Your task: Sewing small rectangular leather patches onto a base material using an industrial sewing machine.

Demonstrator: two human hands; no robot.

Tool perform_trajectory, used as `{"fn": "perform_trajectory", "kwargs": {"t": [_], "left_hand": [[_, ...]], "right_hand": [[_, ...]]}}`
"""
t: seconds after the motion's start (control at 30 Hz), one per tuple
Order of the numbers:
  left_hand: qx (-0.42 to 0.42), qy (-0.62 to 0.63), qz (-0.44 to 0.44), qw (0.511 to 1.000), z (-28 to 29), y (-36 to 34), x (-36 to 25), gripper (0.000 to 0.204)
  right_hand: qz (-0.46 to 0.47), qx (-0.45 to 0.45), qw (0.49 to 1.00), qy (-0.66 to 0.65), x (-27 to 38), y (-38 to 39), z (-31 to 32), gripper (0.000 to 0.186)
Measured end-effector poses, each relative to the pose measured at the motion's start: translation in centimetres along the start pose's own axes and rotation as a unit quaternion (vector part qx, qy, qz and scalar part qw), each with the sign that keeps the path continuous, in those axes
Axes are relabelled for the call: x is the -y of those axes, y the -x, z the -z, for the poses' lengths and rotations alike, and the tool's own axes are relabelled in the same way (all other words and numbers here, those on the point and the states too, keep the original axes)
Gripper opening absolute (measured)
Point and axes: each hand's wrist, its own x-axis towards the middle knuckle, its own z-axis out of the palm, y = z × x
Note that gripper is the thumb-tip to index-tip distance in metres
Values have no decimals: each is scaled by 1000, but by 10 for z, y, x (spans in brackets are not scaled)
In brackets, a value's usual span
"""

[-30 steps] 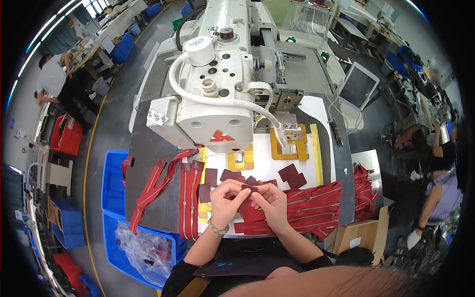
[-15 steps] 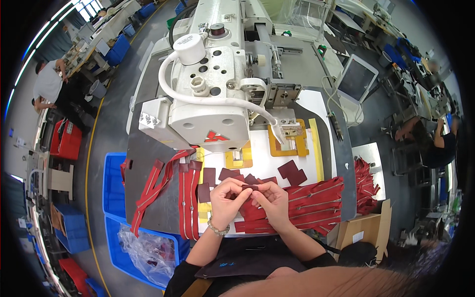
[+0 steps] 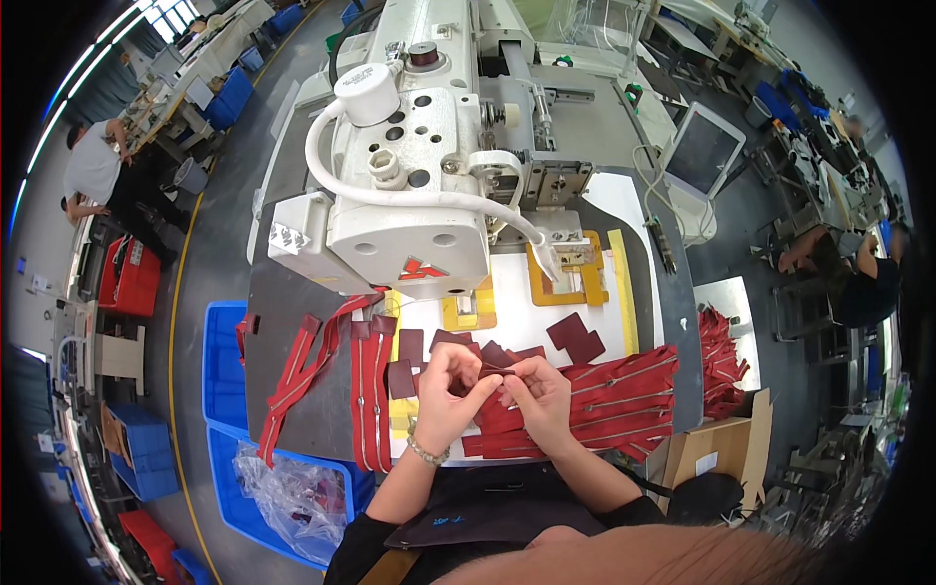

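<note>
Over the front of the sewing machine table, my left hand (image 3: 450, 395) and my right hand (image 3: 540, 402) meet, both closed in a pinch. Between the fingertips they hold a small maroon patch (image 3: 495, 371), seen almost edge-on and partly covered by fingers. Several like maroon squares (image 3: 575, 339) lie loose on the white plate beyond and beside my hands. To the right, and partly beneath my right hand, is a row of red zippers (image 3: 624, 398) with metal teeth. More red zippers (image 3: 371, 395) with maroon ends lie left of my left hand.
The white sewing machine head (image 3: 409, 229) stands just beyond my hands, with yellow clamp frames (image 3: 565, 273) at its base. A blue bin (image 3: 222, 478) holding clear plastic is at lower left. An open cardboard box (image 3: 717, 448) and a screen (image 3: 702, 151) stand to the right.
My hands stay together at nearly the same place. The fingers have shifted on the patch, and a bit more of it shows between them. The view has tilted slightly.
</note>
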Motion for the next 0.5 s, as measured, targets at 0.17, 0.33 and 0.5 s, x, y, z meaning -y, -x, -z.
{"fn": "perform_trajectory", "kwargs": {"t": [0.17, 0.33, 0.5], "left_hand": [[125, -153, -16, 980, 8, 1, -1, 24], [107, -171, -9, 979, 5, 3, 2, 24], [94, -169, -17, 981, 1, 3, 2, 25]], "right_hand": [[-13, 2, 1000, 1, 0, -1, 1, 7], [-14, 0, 1000, -6, -2, -1, 1, 7], [-20, -14, 1000, -13, -2, -2, 1, 7]]}}
